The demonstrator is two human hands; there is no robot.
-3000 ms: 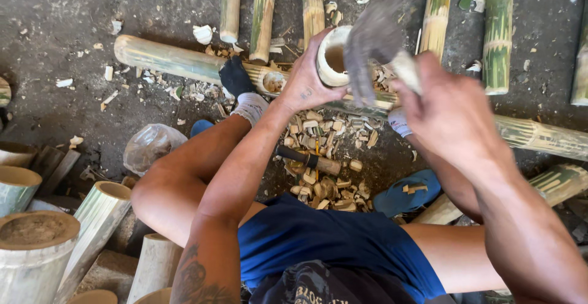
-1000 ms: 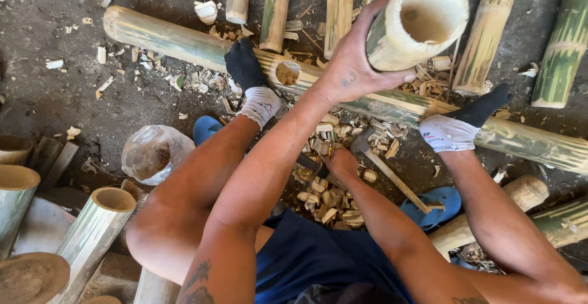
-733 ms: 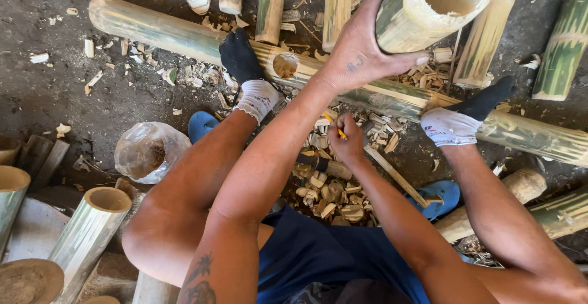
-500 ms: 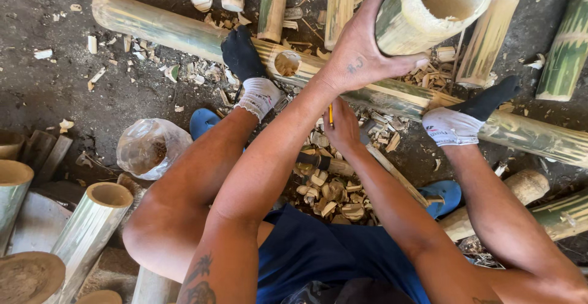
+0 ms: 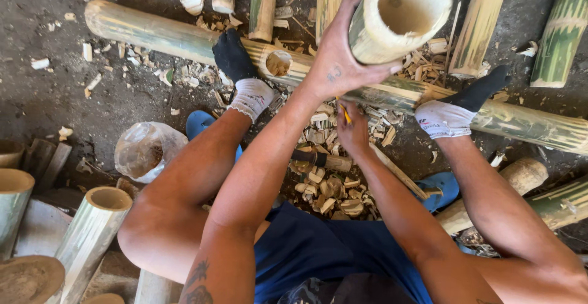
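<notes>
My left hand (image 5: 337, 59) grips a short hollow bamboo section (image 5: 401, 13), raised with its open end facing me. My right hand (image 5: 353, 129) is lower, just under the left wrist, pinching a small yellow pencil (image 5: 345, 113) above the pile of bamboo chips (image 5: 327, 184). A dark-handled tool (image 5: 318, 159) lies on the chips beside that hand. My two feet in black-and-white socks rest against a long bamboo pole (image 5: 159, 31) lying across the ground.
Several upright bamboo poles (image 5: 566, 28) line the top edge. Cut bamboo tubes (image 5: 98, 224) stand at lower left beside a clear plastic bag (image 5: 147, 151). Blue sandals (image 5: 444, 187) lie under my legs. More bamboo pieces (image 5: 520, 178) lie at right.
Three seconds ago my right hand held a blade up by the bamboo section. It has since dropped to the chip pile and now holds a yellow pencil; the left hand lifted the section higher.
</notes>
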